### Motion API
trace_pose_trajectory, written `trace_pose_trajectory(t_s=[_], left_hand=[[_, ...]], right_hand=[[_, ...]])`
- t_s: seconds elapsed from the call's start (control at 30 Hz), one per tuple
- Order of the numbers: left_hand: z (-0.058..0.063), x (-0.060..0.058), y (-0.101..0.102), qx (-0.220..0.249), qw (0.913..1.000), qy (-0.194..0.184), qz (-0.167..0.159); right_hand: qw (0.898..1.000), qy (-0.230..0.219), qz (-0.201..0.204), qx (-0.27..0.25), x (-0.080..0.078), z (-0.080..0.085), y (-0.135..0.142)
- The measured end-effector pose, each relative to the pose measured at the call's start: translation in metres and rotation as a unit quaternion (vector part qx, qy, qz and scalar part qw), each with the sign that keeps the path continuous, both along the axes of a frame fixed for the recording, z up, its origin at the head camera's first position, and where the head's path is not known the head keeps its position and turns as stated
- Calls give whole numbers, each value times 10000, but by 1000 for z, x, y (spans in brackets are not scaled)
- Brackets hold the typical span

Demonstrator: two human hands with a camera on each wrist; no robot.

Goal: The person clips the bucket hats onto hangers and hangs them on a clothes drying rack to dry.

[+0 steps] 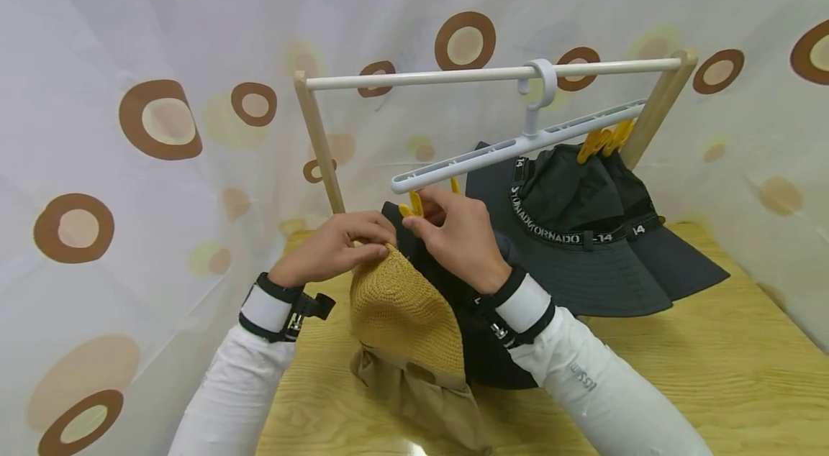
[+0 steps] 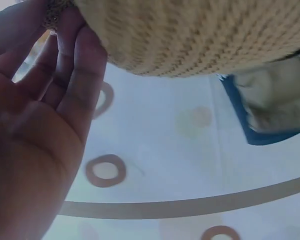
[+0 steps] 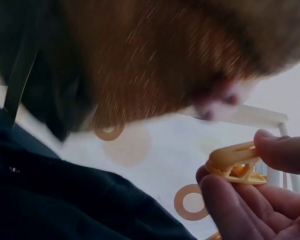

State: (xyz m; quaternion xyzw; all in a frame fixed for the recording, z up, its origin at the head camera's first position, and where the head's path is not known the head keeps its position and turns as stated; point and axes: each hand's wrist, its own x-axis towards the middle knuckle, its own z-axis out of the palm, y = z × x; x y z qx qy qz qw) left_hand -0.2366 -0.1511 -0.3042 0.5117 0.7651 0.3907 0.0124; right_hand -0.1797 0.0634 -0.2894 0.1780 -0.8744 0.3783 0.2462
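Observation:
At the top edge of a tan crocheted hat (image 1: 404, 305), my left hand (image 1: 340, 244) pinches the knit between thumb and fingers. The left wrist view shows the fingers gathered on the knit (image 2: 190, 35) from below. A beige fabric part (image 1: 421, 391) hangs under the crochet. My right hand (image 1: 463, 233) pinches a yellow clothespin (image 3: 235, 160) under the left end of a white hanger (image 1: 466, 165). Part of another yellow clip (image 1: 455, 185) shows behind that hand. A dark hat (image 1: 492, 341) is partly hidden behind the right forearm and the tan hat.
The hanger hooks over a white rail (image 1: 421, 78) with wooden posts (image 1: 319, 139) and tilts down to the left. Two yellow clips (image 1: 594, 145) at its right end hold a black hat (image 1: 576, 247). A wooden table (image 1: 712, 355) lies below; a patterned curtain (image 1: 162, 226) hangs behind.

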Motion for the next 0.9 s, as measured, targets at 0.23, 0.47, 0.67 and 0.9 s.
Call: trace_pose_trajectory(t_s=[0.23,0.47,0.67,0.9], left_hand=[[-7,-24,9,-118,9992,-298,251],[0,-37,13,-482,9973,-495,247],[5,-43,13,-606,9964,-586,112],[6,-46,15,-759,9947,-651,241]], right_hand=[[9989,-469,-18,-69,2,6,2],[9979,-646,-33,-60,3,10,1],[9980,-552,-249,-186,0,5,-4],[9958,-216,-606,-657,-3,-4,-10]])
